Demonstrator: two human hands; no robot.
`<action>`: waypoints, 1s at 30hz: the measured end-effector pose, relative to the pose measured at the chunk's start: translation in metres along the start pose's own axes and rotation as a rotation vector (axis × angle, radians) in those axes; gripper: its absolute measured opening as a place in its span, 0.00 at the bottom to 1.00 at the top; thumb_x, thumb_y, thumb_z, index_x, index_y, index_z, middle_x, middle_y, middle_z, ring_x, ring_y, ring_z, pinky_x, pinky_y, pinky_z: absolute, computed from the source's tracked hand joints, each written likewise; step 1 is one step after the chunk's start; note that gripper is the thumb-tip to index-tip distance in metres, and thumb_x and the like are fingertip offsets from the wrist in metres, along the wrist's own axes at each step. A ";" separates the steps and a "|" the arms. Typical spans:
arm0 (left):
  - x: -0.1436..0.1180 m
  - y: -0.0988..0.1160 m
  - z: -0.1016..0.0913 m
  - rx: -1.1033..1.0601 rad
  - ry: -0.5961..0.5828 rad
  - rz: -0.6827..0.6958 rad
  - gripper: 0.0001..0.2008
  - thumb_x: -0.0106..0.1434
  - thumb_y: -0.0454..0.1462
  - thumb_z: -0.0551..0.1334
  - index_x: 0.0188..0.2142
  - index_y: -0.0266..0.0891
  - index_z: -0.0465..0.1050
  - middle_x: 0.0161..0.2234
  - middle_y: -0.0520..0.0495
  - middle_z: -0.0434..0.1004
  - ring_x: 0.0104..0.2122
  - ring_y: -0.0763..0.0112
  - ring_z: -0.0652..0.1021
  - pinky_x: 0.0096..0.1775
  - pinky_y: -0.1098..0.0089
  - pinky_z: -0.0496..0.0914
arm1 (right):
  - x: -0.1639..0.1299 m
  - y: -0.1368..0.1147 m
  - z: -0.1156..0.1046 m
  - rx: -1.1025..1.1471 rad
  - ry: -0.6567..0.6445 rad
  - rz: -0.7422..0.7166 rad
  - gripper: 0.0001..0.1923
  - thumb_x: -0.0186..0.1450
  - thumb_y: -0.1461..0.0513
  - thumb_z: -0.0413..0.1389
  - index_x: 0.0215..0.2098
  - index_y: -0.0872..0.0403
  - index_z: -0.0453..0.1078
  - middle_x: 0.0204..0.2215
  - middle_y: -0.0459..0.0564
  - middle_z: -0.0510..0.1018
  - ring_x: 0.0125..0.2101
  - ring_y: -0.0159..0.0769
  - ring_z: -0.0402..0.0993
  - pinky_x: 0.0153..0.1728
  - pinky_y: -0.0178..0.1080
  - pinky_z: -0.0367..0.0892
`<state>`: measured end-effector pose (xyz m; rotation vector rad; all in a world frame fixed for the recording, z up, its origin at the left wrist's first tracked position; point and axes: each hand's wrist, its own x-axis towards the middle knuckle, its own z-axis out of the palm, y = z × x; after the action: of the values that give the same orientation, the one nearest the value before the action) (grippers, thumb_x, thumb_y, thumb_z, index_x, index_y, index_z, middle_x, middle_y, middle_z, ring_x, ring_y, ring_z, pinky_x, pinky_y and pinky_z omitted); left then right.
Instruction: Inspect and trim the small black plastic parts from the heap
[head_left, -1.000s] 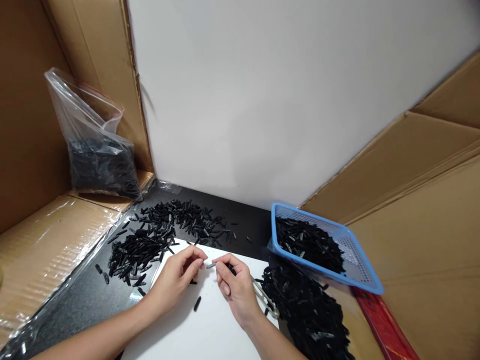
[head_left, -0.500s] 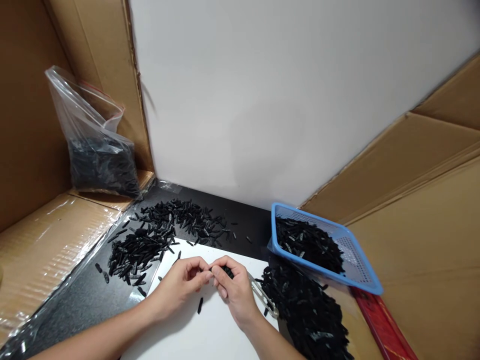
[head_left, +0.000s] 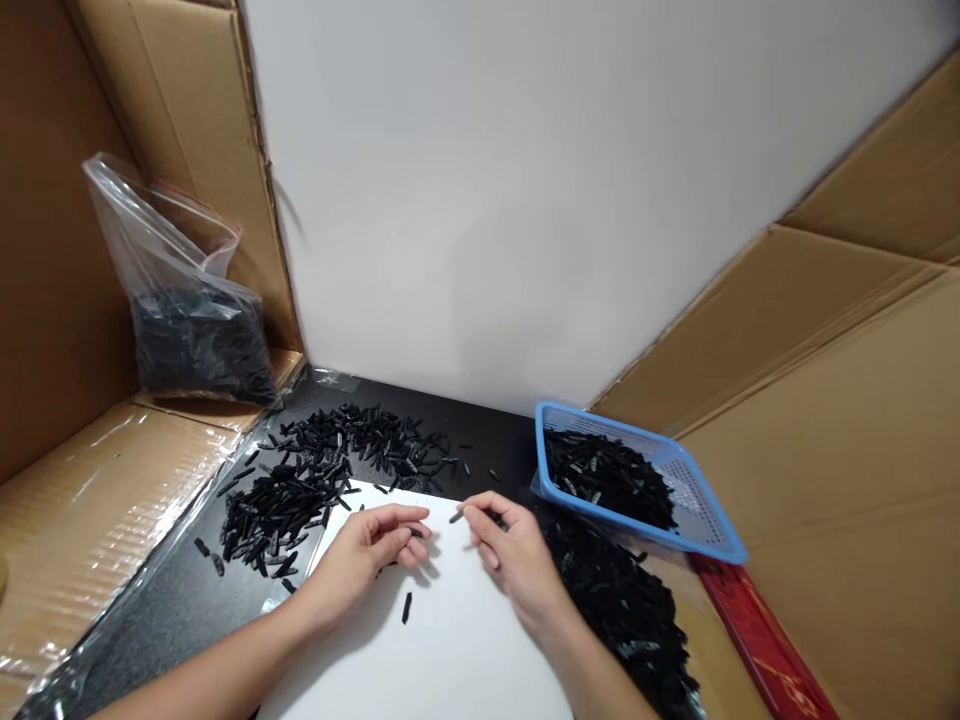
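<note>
The right hand [head_left: 514,555] pinches a small black piece [head_left: 456,517] between thumb and forefinger above the white sheet [head_left: 450,650]; the left hand [head_left: 367,550] has its fingers curled around another piece. A light fingertip grip suits such parts, and working low over the sheet keeps dropped ones findable.

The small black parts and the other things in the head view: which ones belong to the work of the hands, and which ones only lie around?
In the work:
- left hand, fingers on a black part
- right hand, pinching a thin black piece
- white sheet
- loose black part on the sheet

Lying about:
- left pile
- right pile
- blue basket
- plastic bag
</note>
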<state>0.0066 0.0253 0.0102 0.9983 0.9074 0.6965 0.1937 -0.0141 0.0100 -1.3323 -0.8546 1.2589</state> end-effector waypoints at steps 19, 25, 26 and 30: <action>-0.002 -0.003 0.000 0.090 0.021 0.156 0.12 0.49 0.38 0.71 0.32 0.38 0.73 0.25 0.53 0.79 0.24 0.74 0.73 0.29 0.74 0.65 | -0.059 -0.002 0.010 -0.350 0.239 -0.248 0.10 0.58 0.57 0.60 0.34 0.52 0.79 0.23 0.47 0.77 0.25 0.39 0.71 0.28 0.38 0.65; -0.012 -0.002 0.010 0.137 -0.047 0.137 0.12 0.51 0.40 0.70 0.32 0.40 0.71 0.23 0.54 0.78 0.24 0.72 0.73 0.30 0.73 0.64 | -0.053 0.014 0.031 -0.002 0.202 -0.160 0.10 0.58 0.55 0.62 0.29 0.54 0.77 0.16 0.41 0.67 0.16 0.27 0.55 0.17 0.33 0.51; -0.013 0.000 0.011 0.163 -0.063 0.135 0.12 0.52 0.40 0.69 0.33 0.40 0.71 0.23 0.54 0.79 0.25 0.70 0.74 0.31 0.72 0.65 | -0.053 0.016 0.031 0.074 0.206 -0.128 0.12 0.57 0.54 0.62 0.28 0.55 0.76 0.16 0.40 0.66 0.14 0.25 0.52 0.16 0.32 0.48; -0.011 0.010 0.009 0.472 -0.155 0.235 0.10 0.65 0.43 0.56 0.32 0.41 0.71 0.27 0.49 0.80 0.35 0.63 0.77 0.42 0.66 0.65 | -0.057 0.018 0.029 0.311 0.200 -0.039 0.18 0.53 0.50 0.66 0.28 0.56 0.71 0.17 0.39 0.64 0.13 0.20 0.46 0.15 0.30 0.39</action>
<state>0.0084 0.0163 0.0251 1.5759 0.8424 0.6002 0.1521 -0.0662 0.0078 -1.1617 -0.5179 1.1520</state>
